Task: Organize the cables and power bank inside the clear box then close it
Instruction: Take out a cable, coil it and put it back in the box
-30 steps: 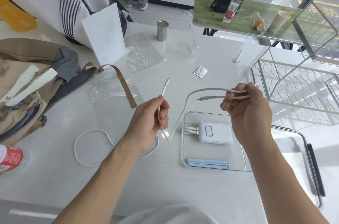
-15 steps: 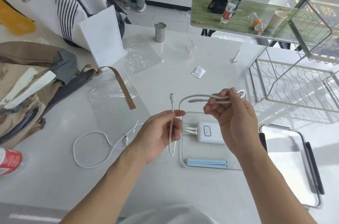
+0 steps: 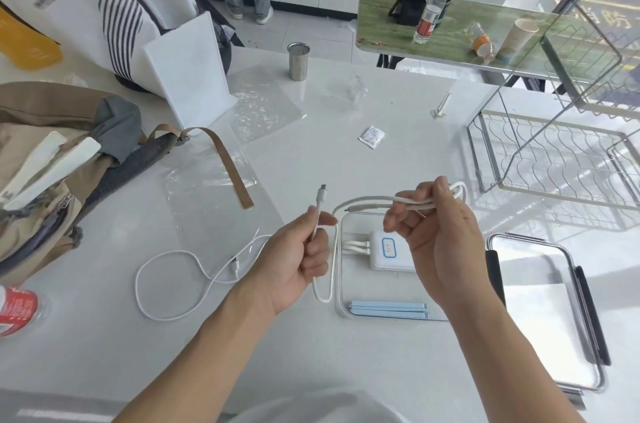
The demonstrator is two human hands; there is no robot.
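At centre frame, above the white tabletop (image 3: pixel 398 145), a thick white braided cable (image 3: pixel 330 259) is held between both hands. Its folded loops are gripped by the curled fingers of the right hand (image 3: pixel 440 242); one plug end is pinched upright by the left hand (image 3: pixel 298 259). Just beneath, the clear rectangular plastic box (image 3: pixel 341 304) is seen, the white power bank (image 3: pixel 388 249) lying inside; at centre left, a thin white cable (image 3: pixel 166 284) lies coiled
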